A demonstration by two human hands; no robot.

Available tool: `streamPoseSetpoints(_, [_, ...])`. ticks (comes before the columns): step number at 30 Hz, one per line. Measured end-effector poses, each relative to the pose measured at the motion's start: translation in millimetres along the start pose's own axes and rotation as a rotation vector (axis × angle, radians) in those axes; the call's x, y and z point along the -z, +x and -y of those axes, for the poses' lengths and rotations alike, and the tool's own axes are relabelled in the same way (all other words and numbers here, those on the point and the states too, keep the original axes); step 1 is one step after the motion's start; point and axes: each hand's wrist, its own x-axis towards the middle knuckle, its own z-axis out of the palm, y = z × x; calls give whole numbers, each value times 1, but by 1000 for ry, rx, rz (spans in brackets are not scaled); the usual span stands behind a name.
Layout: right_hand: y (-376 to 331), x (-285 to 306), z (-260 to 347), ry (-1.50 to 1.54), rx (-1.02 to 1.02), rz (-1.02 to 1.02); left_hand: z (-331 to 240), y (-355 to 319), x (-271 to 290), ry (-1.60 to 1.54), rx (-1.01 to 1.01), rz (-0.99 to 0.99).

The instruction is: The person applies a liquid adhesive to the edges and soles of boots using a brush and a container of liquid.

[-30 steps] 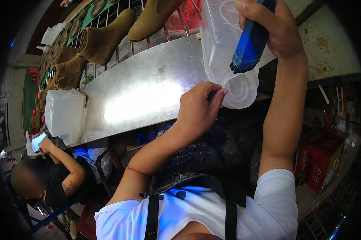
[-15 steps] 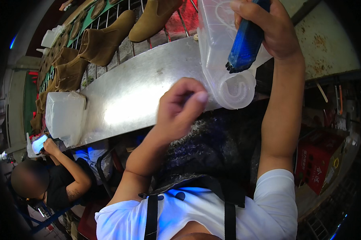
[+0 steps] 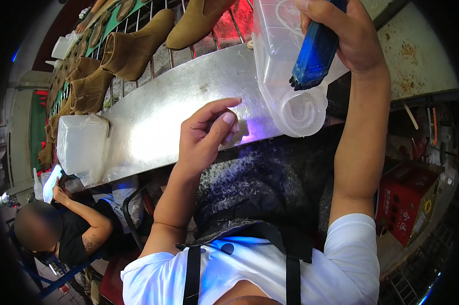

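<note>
My right hand (image 3: 352,40) is closed around a blue brush (image 3: 316,53), its short dark bristles pointing down. The brush hangs over a translucent plastic container (image 3: 271,48). Just below the bristle end is a clear round cup or lid (image 3: 304,113) at the near side of that container. To the left, my left hand (image 3: 204,133) hovers over the near edge of the metal tabletop (image 3: 173,96), holding nothing. Its index finger stretches out, the thumb stands apart and the other fingers curl in.
Tan ankle boots (image 3: 135,48) stand on a rack of metal bars beyond the tabletop. A translucent white container (image 3: 81,145) sits at the tabletop's left end. Beyond it a seated person (image 3: 87,223) holds a phone (image 3: 50,185). A red box (image 3: 407,203) lies low at the right.
My left hand has moved left, away from the clear container, and its index finger has straightened. My right hand and the brush have barely shifted. The seated person's phone has tilted more upright.
</note>
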Motion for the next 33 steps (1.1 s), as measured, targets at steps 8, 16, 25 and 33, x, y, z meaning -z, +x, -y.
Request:
streamPoseSetpoints(8, [-5, 6, 7, -21, -78, -45, -1, 21, 19, 111, 23, 92])
streamPoseSetpoints(16, [0, 2, 4, -72, -166, 5, -11, 86, 56, 278, 200, -5])
streamPoseSetpoints(25, [0, -2, 8, -25, -267, -16, 32, 122, 86, 117, -8, -119])
streamPoseSetpoints(33, [0, -2, 10, -24, -230, 3, 18, 104, 97, -97, 105, -94])
